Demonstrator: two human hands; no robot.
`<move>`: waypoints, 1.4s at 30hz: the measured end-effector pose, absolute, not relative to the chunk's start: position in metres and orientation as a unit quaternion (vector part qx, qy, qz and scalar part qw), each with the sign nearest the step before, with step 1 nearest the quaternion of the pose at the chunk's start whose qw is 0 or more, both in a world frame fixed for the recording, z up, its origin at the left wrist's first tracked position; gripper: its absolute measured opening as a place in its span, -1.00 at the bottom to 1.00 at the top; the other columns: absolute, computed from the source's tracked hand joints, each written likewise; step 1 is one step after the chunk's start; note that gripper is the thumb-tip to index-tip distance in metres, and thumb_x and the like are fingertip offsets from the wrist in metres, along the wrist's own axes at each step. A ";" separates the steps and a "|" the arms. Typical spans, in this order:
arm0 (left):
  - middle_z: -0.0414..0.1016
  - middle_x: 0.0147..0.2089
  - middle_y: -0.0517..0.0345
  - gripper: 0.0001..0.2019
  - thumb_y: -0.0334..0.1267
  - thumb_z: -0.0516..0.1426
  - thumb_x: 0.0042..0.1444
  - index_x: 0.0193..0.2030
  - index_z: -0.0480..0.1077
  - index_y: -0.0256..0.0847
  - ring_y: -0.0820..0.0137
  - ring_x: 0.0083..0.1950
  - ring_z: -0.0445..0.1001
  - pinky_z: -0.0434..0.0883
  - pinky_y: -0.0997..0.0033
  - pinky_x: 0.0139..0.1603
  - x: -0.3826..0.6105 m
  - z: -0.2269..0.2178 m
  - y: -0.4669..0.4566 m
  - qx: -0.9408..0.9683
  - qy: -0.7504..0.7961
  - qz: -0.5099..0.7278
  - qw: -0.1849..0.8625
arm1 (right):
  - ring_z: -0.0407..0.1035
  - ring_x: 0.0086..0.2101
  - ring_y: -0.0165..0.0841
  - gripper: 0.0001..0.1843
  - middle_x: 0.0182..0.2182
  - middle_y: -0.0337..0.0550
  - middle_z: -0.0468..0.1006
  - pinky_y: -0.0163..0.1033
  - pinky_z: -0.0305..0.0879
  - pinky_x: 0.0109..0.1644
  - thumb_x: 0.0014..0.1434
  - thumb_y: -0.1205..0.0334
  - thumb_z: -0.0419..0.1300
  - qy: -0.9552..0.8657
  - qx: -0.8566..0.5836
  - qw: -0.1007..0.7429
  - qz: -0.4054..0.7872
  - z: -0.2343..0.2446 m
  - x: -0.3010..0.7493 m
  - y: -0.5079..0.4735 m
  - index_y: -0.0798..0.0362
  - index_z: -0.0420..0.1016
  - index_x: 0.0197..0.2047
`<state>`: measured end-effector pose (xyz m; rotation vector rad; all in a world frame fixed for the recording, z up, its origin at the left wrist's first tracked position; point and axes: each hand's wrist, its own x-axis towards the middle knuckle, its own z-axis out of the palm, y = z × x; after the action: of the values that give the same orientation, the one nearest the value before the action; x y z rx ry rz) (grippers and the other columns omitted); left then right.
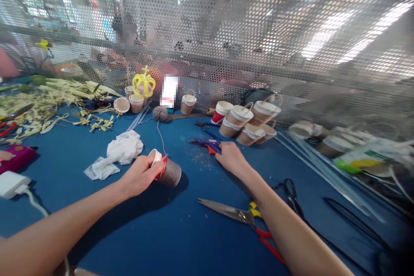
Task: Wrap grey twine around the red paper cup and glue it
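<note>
My left hand (142, 175) is closed round the rim end of a paper cup (171, 173), which is tilted on its side above the blue table. Grey-brown cord wraps the cup's lower part, while red and white paper shows near the rim. A strand of that cord runs from the cup back to a ball of cord (160, 113). On the right, my right hand (232, 158) grips the handle of a blue glue gun (207, 142) with an orange trigger, its nozzle pointing left. Scissors (237, 213) with red and yellow handles lie below it.
Several cord-wrapped cups (239, 114) with handles stand at the back right. Clear glue sticks (330, 172) and a black cable (293, 196) lie right. Crumpled white plastic (124, 148), a yellow crown (144, 83) and leafy scraps (61, 90) are left. A perforated metal screen (207, 30) rises behind.
</note>
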<state>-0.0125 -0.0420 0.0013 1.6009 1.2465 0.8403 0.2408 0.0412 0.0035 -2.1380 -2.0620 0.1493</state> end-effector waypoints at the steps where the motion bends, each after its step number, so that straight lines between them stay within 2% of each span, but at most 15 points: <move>1: -0.04 -0.61 0.31 -0.70 -0.15 -0.08 0.03 -0.65 0.04 -0.21 0.52 -0.56 -0.06 -0.06 0.47 -0.56 -0.013 0.002 -0.042 0.647 0.503 0.342 0.460 | 0.36 -0.24 -0.24 -0.78 -0.24 0.07 0.45 -0.10 0.25 -0.18 0.06 0.31 0.12 -0.686 -0.719 0.091 0.056 0.004 0.240 0.041 0.24 0.38 -0.21; 4: -0.02 -0.63 0.31 -0.71 -0.16 -0.07 0.01 -0.66 0.07 -0.22 0.53 -0.56 -0.04 -0.06 0.48 -0.56 -0.012 0.003 -0.041 0.635 0.494 0.354 0.476 | 0.38 -0.25 -0.10 -0.65 -0.29 0.25 0.47 -0.07 0.24 -0.21 0.00 0.39 0.09 -0.675 -0.721 0.132 0.078 0.014 0.239 0.035 0.36 0.31 -0.11; 6: 0.05 -0.64 0.31 -0.73 -0.17 -0.05 -0.02 -0.65 0.13 -0.24 0.54 -0.57 0.00 -0.03 0.50 -0.56 -0.012 0.003 -0.040 0.606 0.490 0.364 0.510 | 0.38 -0.25 -0.13 -0.59 -0.28 0.17 0.48 -0.11 0.26 -0.21 0.02 0.34 0.07 -0.673 -0.714 0.170 0.094 0.026 0.239 0.024 0.31 0.24 -0.04; 8: 0.14 -0.65 0.29 -0.75 -0.17 -0.02 -0.07 -0.64 0.21 -0.27 0.54 -0.59 0.07 0.02 0.52 -0.56 -0.010 0.002 -0.038 0.545 0.492 0.378 0.563 | 0.40 -0.30 -0.25 -0.64 -0.32 0.01 0.50 -0.22 0.30 -0.27 0.03 0.26 0.07 -0.680 -0.692 0.202 0.132 0.040 0.236 0.008 0.21 0.25 -0.08; 9: 0.18 -0.65 0.28 -0.76 -0.18 0.00 -0.09 -0.64 0.24 -0.28 0.55 -0.59 0.10 0.04 0.53 -0.55 -0.009 0.001 -0.038 0.509 0.497 0.384 0.588 | 0.41 -0.40 -0.31 -0.71 -0.43 -0.10 0.52 -0.28 0.31 -0.34 0.05 0.17 0.07 -0.690 -0.669 0.209 0.179 0.046 0.234 -0.002 0.16 0.31 -0.18; 11: 0.25 -0.64 0.26 -0.78 -0.19 0.03 -0.13 -0.62 0.30 -0.30 0.54 -0.60 0.16 0.08 0.54 -0.55 -0.007 -0.001 -0.037 0.449 0.506 0.391 0.624 | 0.37 -0.54 -0.37 -0.72 -0.58 -0.15 0.47 -0.30 0.29 -0.44 0.03 0.05 0.07 -0.663 -0.628 0.231 0.335 0.057 0.227 -0.023 0.14 0.34 -0.42; 13: 0.31 -0.63 0.22 -0.79 -0.20 0.04 -0.14 -0.57 0.35 -0.33 0.52 -0.59 0.22 0.12 0.54 -0.53 -0.006 -0.002 -0.037 0.425 0.505 0.385 0.645 | 0.30 -0.62 -0.44 -0.68 -0.66 -0.20 0.42 -0.34 0.26 -0.50 0.00 0.02 0.09 -0.658 -0.610 0.217 0.385 0.063 0.220 -0.043 0.13 0.35 -0.53; 15: 0.35 -0.60 0.18 -0.77 -0.20 0.03 -0.13 -0.52 0.37 -0.35 0.50 -0.56 0.26 0.14 0.53 -0.51 -0.004 -0.001 -0.038 0.429 0.499 0.371 0.656 | 0.28 -0.64 -0.48 -0.70 -0.61 -0.22 0.43 -0.35 0.26 -0.52 -0.01 0.02 0.11 -0.650 -0.574 0.229 0.442 0.063 0.213 -0.057 0.13 0.39 -0.42; 18: 0.34 -0.58 0.19 -0.77 -0.20 0.00 -0.11 -0.55 0.34 -0.34 0.51 -0.55 0.24 0.13 0.53 -0.50 -0.004 0.004 -0.040 0.457 0.498 0.358 0.644 | 0.27 -0.65 -0.48 -0.69 -0.66 -0.27 0.39 -0.37 0.25 -0.58 -0.04 0.02 0.12 -0.618 -0.576 0.231 0.483 0.055 0.204 -0.070 0.12 0.42 -0.35; 22: 0.29 -0.56 0.21 -0.74 -0.18 -0.05 -0.02 -0.53 0.29 -0.32 0.53 -0.54 0.18 0.10 0.54 -0.51 -0.007 0.007 -0.042 0.532 0.486 0.339 0.604 | 0.22 -0.72 -0.48 -0.72 -0.77 -0.31 0.33 -0.39 0.20 -0.66 -0.09 0.04 0.15 -0.589 -0.652 0.219 0.425 0.040 0.198 -0.080 0.11 0.40 -0.51; 25: 0.32 -0.52 0.18 -0.70 -0.15 -0.09 0.03 -0.48 0.31 -0.33 0.51 -0.52 0.19 0.14 0.53 -0.50 -0.010 0.006 -0.043 0.585 0.475 0.323 0.572 | 0.21 -0.75 -0.47 -0.76 -0.80 -0.32 0.31 -0.37 0.16 -0.68 -0.07 0.07 0.14 -0.643 -0.640 0.225 0.354 0.032 0.198 -0.084 0.08 0.37 -0.56; 33: 0.39 -0.48 0.13 -0.63 -0.16 -0.14 0.08 -0.43 0.39 -0.36 0.48 -0.48 0.23 0.20 0.53 -0.48 -0.011 0.008 -0.046 0.648 0.471 0.294 0.521 | 0.35 -0.59 -0.39 -0.85 -0.67 -0.25 0.42 -0.36 0.23 -0.54 0.03 0.19 0.06 -0.782 -0.530 0.228 0.237 0.031 0.200 -0.082 0.05 0.38 -0.47; 42: 0.45 -0.42 0.16 -0.66 -0.20 -0.13 0.11 -0.40 0.39 -0.32 0.48 -0.43 0.30 0.22 0.56 -0.41 -0.009 0.016 -0.046 0.636 0.443 0.301 0.556 | 0.25 -0.60 -0.45 -0.88 -0.59 -0.28 0.42 -0.36 0.20 -0.52 0.08 0.20 0.03 -0.796 -0.522 0.191 0.238 0.029 0.204 -0.090 0.02 0.33 -0.43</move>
<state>-0.0088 -0.0461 0.0158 1.5008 1.0464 0.7119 0.2044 -0.0897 0.0287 -1.4674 -2.2367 0.6689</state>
